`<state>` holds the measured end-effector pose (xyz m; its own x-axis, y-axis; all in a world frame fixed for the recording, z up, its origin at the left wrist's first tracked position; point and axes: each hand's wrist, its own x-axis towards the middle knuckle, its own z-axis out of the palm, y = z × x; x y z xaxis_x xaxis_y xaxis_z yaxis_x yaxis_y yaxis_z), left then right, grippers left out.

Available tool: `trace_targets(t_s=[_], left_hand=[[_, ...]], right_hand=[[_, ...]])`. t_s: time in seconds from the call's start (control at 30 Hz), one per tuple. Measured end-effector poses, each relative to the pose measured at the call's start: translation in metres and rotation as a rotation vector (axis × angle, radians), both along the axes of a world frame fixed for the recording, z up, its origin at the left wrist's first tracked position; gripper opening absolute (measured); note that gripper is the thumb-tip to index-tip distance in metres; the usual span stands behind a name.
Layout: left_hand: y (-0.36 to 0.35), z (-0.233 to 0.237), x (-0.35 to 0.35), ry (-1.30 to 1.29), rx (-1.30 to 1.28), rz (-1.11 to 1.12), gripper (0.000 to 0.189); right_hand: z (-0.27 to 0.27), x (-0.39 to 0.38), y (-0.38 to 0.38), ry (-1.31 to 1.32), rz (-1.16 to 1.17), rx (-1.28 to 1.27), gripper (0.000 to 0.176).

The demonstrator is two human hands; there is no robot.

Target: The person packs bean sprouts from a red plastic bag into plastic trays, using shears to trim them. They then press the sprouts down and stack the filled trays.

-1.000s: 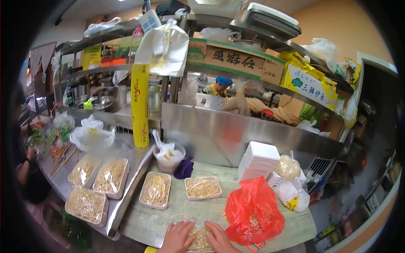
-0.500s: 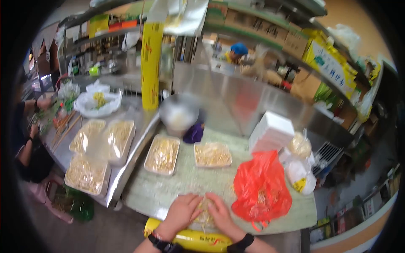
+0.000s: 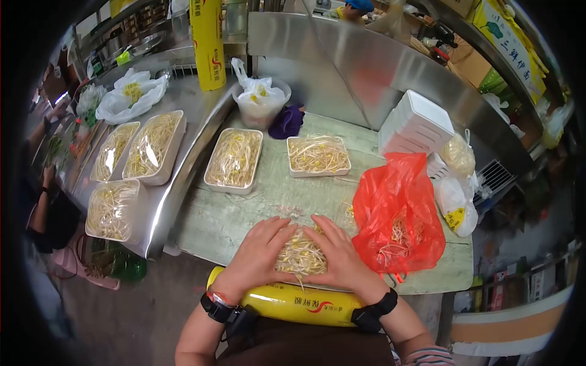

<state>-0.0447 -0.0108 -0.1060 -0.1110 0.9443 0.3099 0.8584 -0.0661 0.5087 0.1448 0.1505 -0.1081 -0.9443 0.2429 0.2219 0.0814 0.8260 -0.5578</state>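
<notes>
A pile of bean sprouts [image 3: 302, 253] lies at the near edge of the table, cupped between my two hands. My left hand [image 3: 259, 253] presses on its left side, fingers curved over the far end. On the right side, my right hand [image 3: 342, 253] presses in the same way, its thumb pointing toward the left one. A few sprouts hang over the near edge; whether a tray lies under the pile is hidden. Just below my wrists is a yellow roll of cling film [image 3: 299, 304]. Right of my right hand stands a red plastic bag [image 3: 397, 207] with sprouts inside.
A wrapped sprout tray [image 3: 235, 160] and another sprout tray [image 3: 318, 155] sit farther back. Stacked white trays [image 3: 418, 125] stand at the right, beside white bags [image 3: 455, 204]. Several wrapped trays [image 3: 152, 146] occupy the left counter. Another person's arm [image 3: 41, 204] is at far left.
My view has tilted down, so the table sits higher in the picture. My hands have moved apart a little, showing more of the sprouts between them.
</notes>
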Motion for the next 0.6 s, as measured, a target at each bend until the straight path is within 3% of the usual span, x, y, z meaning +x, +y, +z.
trace_targets(t_s=[0.3, 0.43, 0.47, 0.53, 0.6], left_hand=[[0.007, -0.021, 0.005, -0.042, 0.033, 0.100, 0.084], [0.007, -0.004, 0.008, -0.052, -0.002, 0.071, 0.080], [0.010, -0.008, 0.009, -0.055, 0.013, 0.012, 0.080], [0.009, -0.016, 0.011, 0.003, -0.017, 0.151, 0.085], [0.010, -0.011, 0.010, 0.000, -0.021, 0.109, 0.089]], right_hand=[[-0.014, -0.013, 0.006, 0.067, 0.025, 0.030, 0.091], [-0.018, -0.013, 0.007, 0.035, 0.051, 0.053, 0.090], [-0.019, -0.012, 0.006, 0.031, -0.008, 0.071, 0.090], [-0.020, -0.013, 0.005, 0.108, 0.037, 0.022, 0.089], [0.006, -0.002, 0.002, 0.132, 0.018, 0.017, 0.089]])
